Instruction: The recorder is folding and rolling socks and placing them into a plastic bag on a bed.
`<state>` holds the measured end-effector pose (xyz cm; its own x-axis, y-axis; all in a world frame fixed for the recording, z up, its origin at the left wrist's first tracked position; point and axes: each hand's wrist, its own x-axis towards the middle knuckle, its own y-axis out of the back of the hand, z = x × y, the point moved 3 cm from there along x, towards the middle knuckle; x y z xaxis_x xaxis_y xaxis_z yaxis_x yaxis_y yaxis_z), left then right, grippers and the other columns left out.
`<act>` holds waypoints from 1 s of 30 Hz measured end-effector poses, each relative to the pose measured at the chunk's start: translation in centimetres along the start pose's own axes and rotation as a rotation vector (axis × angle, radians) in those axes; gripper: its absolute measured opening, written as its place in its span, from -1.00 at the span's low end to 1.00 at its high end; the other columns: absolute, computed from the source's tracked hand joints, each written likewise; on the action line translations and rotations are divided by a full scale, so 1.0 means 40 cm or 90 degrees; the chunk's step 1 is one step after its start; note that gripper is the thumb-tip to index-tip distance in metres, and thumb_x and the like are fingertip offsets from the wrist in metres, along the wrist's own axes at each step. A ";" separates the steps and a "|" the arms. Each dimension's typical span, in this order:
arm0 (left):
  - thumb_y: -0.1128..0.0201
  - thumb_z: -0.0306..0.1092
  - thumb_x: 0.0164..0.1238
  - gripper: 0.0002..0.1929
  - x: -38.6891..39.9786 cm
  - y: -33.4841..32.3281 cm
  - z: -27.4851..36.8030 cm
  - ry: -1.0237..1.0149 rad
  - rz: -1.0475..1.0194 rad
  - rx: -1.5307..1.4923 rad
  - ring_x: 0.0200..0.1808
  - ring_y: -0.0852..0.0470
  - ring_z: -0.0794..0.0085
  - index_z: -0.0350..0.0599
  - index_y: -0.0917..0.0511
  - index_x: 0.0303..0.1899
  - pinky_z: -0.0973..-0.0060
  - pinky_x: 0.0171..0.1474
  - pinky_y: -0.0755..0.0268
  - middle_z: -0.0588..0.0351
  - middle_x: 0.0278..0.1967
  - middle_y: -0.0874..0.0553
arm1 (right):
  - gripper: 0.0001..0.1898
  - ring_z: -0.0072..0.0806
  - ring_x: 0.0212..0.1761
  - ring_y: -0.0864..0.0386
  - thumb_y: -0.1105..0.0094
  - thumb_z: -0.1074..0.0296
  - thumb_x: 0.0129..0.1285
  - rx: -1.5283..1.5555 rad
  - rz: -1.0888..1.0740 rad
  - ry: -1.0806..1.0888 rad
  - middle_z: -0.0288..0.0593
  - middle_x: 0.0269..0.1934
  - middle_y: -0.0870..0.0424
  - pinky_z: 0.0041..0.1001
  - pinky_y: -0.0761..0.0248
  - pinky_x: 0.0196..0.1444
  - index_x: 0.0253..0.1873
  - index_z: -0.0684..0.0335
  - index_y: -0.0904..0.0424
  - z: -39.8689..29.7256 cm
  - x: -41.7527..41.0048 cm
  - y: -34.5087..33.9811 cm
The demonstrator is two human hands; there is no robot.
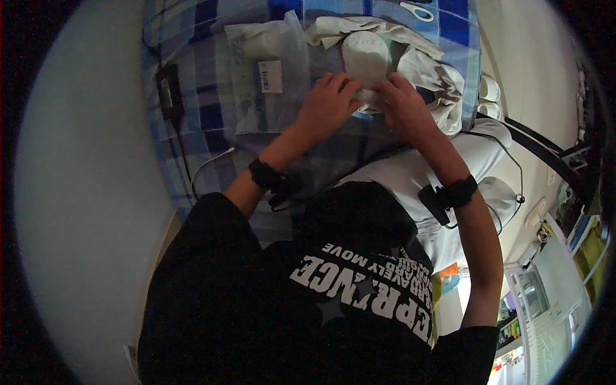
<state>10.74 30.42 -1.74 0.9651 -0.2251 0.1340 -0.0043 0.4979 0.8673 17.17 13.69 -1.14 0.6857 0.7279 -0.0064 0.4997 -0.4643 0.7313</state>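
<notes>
On the blue checked bedding point(210, 115), a white, rounded item point(365, 57), perhaps a slipper or a folded cloth piece, lies before me. My left hand point(337, 98) grips its near end from the left, fingers curled. At the right side of that end, my right hand point(402, 103) holds it with bent fingers. Between the hands a pale edge of the item shows; its underside is hidden. White crumpled fabric point(433, 77) curves around it at the back and right. A translucent plastic bag point(269, 110) with a printed label lies left of my left hand.
White-handled scissors point(417, 12) lie at the back right. A black power adapter point(169, 91) with its cable rests at the left, near the wall. A white cable end point(226, 153) lies nearer me. White slippers point(490, 91) stand on the floor to the right.
</notes>
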 end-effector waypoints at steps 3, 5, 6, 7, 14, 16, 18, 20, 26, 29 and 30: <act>-0.34 -0.29 0.16 -0.69 -0.004 0.006 0.021 -0.059 0.019 0.063 -0.02 -0.49 0.18 -0.03 -0.57 -0.04 0.24 0.03 -0.39 0.09 -0.07 -0.56 | -0.72 0.06 -0.08 -0.54 -0.19 0.54 0.12 0.030 0.024 -0.030 0.02 -0.15 -0.49 -0.13 -0.46 -0.08 -0.04 0.25 -0.45 0.017 0.000 -0.008; -0.34 -0.30 0.15 -0.70 -0.007 0.000 0.026 -0.057 0.035 0.048 -0.02 -0.49 0.21 -0.01 -0.58 -0.05 0.26 0.02 -0.39 0.13 -0.06 -0.56 | -0.73 0.07 -0.11 -0.55 -0.19 0.52 0.15 0.042 0.016 -0.040 0.02 -0.17 -0.49 -0.13 -0.46 -0.08 -0.04 0.25 -0.43 0.023 0.000 -0.012; -0.34 -0.32 0.14 -0.71 -0.009 0.000 0.025 -0.055 0.052 0.038 -0.02 -0.50 0.24 0.01 -0.59 -0.06 0.27 0.00 -0.39 0.16 -0.04 -0.57 | -0.73 0.07 -0.11 -0.55 -0.19 0.52 0.15 0.043 0.017 -0.039 0.02 -0.17 -0.49 -0.13 -0.46 -0.08 -0.04 0.25 -0.43 0.020 0.002 -0.011; -0.34 -0.32 0.14 -0.71 -0.011 -0.001 0.023 -0.055 0.052 0.039 -0.02 -0.50 0.24 0.01 -0.59 -0.06 0.27 0.00 -0.39 0.16 -0.04 -0.57 | -0.74 0.08 -0.11 -0.55 -0.18 0.51 0.16 0.042 0.023 -0.029 0.02 -0.17 -0.49 -0.13 -0.46 -0.08 -0.04 0.25 -0.43 0.016 0.003 -0.009; -0.31 -0.32 0.21 -0.76 -0.010 -0.002 0.008 -0.006 0.079 -0.048 -0.09 -0.59 0.20 0.00 -0.62 -0.08 0.22 0.00 -0.39 0.12 -0.17 -0.64 | -0.74 -0.03 -0.07 -0.55 -0.22 0.49 0.13 -0.040 0.070 0.054 -0.02 -0.14 -0.48 -0.18 -0.49 -0.08 -0.06 0.25 -0.47 -0.001 0.008 0.009; -0.31 -0.32 0.24 -0.75 -0.010 0.006 0.006 0.024 0.072 -0.053 -0.07 -0.60 0.15 -0.01 -0.63 -0.05 0.20 0.03 -0.42 0.08 -0.15 -0.65 | -0.73 -0.06 -0.06 -0.53 -0.25 0.47 0.11 -0.039 0.043 0.059 -0.04 -0.14 -0.48 -0.19 -0.49 -0.06 -0.06 0.23 -0.49 -0.009 0.006 0.015; -0.30 -0.29 0.26 -0.76 -0.006 0.009 0.005 0.055 0.047 -0.055 -0.07 -0.62 0.16 -0.01 -0.63 -0.05 0.20 0.01 -0.40 0.08 -0.14 -0.67 | -0.71 -0.08 -0.05 -0.52 -0.28 0.46 0.09 -0.039 0.016 0.062 -0.06 -0.14 -0.48 -0.21 -0.49 -0.04 -0.07 0.22 -0.50 -0.009 0.004 0.014; -0.30 -0.27 0.26 -0.76 -0.002 0.003 -0.002 0.061 0.042 -0.060 -0.07 -0.62 0.16 -0.02 -0.63 -0.05 0.20 0.00 -0.40 0.09 -0.14 -0.67 | -0.68 -0.10 -0.06 -0.51 -0.33 0.42 0.06 -0.057 0.069 0.118 -0.09 -0.12 -0.49 -0.24 -0.49 -0.01 -0.05 0.22 -0.51 -0.007 -0.003 0.014; -0.28 -0.35 0.23 -0.86 0.012 0.007 -0.007 0.116 0.067 -0.110 -0.16 -0.62 0.16 -0.07 -0.57 -0.20 0.22 -0.06 -0.31 0.08 -0.25 -0.67 | -0.60 -0.09 -0.02 -0.48 -0.38 0.36 0.02 -0.051 0.089 0.139 -0.12 -0.12 -0.49 -0.20 -0.46 0.04 -0.03 0.26 -0.50 -0.011 0.001 0.011; -0.29 -0.35 0.22 -0.86 0.010 0.007 -0.013 0.118 0.056 -0.126 -0.16 -0.61 0.12 -0.09 -0.56 -0.21 0.19 -0.01 -0.32 0.04 -0.25 -0.65 | -0.61 -0.04 0.00 -0.46 -0.39 0.36 -0.02 -0.069 0.088 0.192 -0.10 -0.13 -0.49 -0.16 -0.44 0.03 -0.07 0.29 -0.49 -0.029 0.013 0.021; -0.29 -0.35 0.22 -0.84 0.011 0.005 -0.013 0.112 0.047 -0.139 -0.15 -0.60 0.10 -0.10 -0.56 -0.20 0.18 0.02 -0.32 0.01 -0.22 -0.63 | -0.61 -0.04 0.00 -0.46 -0.39 0.36 -0.02 -0.070 0.089 0.191 -0.10 -0.13 -0.49 -0.16 -0.44 0.03 -0.07 0.29 -0.49 -0.025 0.017 0.017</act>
<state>11.30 30.86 -1.75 0.9949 -0.0427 0.0911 -0.0378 0.6801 0.7322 17.46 14.36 0.04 0.5487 0.7847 0.2884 0.3405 -0.5248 0.7802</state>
